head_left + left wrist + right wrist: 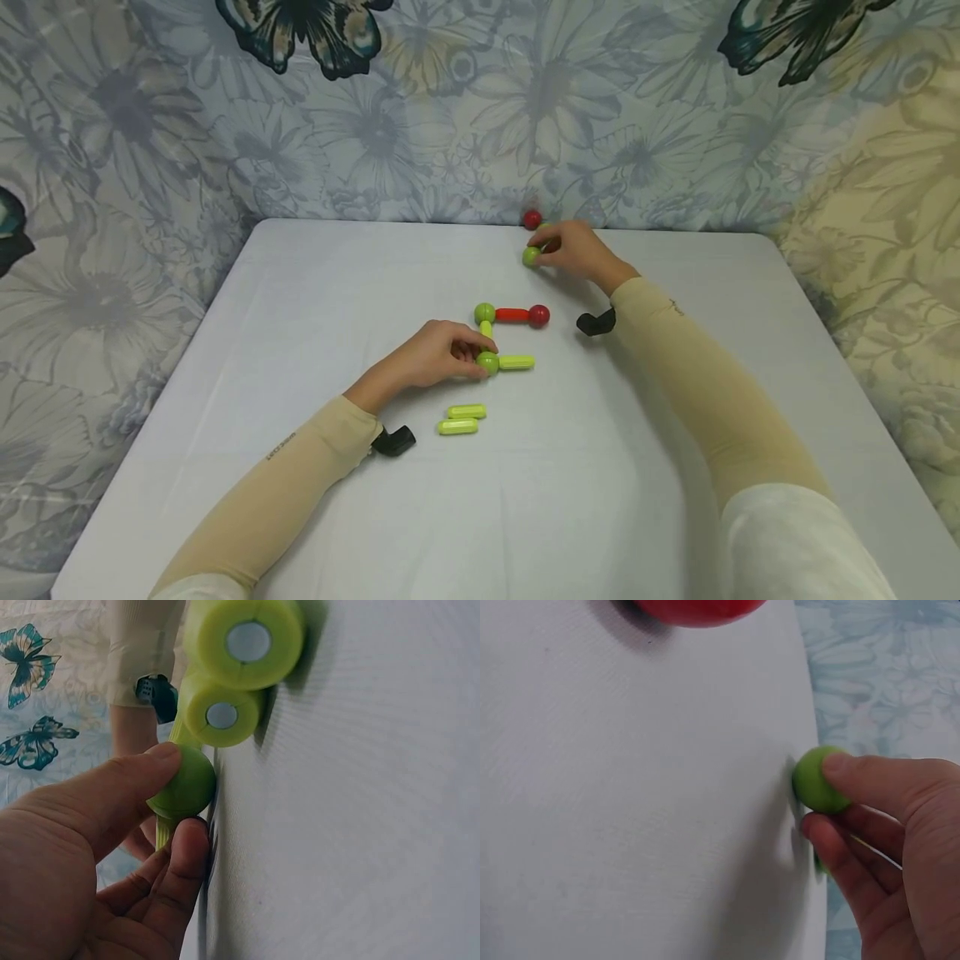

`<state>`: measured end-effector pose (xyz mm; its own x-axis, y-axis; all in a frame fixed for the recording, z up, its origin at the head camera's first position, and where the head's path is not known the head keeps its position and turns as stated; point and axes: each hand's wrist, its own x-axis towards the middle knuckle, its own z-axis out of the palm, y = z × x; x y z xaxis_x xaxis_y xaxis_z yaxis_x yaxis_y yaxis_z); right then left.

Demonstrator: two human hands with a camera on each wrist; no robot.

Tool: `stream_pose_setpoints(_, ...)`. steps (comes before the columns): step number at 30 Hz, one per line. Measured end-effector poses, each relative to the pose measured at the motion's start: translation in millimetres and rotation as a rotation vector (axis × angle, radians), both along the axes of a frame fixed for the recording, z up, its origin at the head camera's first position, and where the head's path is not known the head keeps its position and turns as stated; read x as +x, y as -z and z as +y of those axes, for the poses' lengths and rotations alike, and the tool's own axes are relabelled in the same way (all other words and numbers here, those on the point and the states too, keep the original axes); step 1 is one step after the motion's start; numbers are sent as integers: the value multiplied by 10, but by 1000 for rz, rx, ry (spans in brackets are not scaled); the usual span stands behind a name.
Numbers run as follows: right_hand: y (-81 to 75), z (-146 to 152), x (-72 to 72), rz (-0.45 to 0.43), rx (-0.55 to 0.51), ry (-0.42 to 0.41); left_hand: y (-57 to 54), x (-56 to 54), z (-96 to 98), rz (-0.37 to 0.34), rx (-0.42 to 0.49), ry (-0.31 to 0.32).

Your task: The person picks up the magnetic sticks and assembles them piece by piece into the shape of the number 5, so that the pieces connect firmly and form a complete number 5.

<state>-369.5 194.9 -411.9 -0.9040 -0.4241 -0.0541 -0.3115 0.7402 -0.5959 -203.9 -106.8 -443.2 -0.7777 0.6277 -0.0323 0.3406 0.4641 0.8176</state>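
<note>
My left hand [438, 354] pinches a green ball [187, 784] between thumb and fingers. From that ball one light green rod [516, 362] points right, and another [487, 330] runs back to a second green ball [485, 313]. A red rod [512, 315] joins this second ball to a red ball [538, 316]. Near the table's far edge my right hand [573, 248] pinches a loose green ball [817, 780]. Just behind it sits another red ball [532, 219], and a further green piece is mostly hidden by the hand.
Two loose light green rods [462, 419] lie side by side, nearer than the joined pieces. A white cloth covers the table [337, 275]. Flower-patterned fabric [480, 125] hangs behind it and along the sides. Each wrist wears a black camera [596, 322].
</note>
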Motion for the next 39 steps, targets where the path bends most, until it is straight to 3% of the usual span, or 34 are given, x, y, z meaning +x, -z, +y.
stream_pose_setpoints(6, 14, 42, 60, 26, -28, 32, -7, 11, -6, -4, 4, -6)
stream_pose_setpoints(14, -32, 105, 213, 110, -55, 7, 0, 22, -24, -10, 6, -15)
stream_pose_setpoints(23, -95, 160, 573, 161, -105, 1, 11, 18, -22, -11, 12, -17)
stream_pose_setpoints(39, -242, 231, 1197, 273, -198, -96, -15, -7, -15, -4, 3, -38)
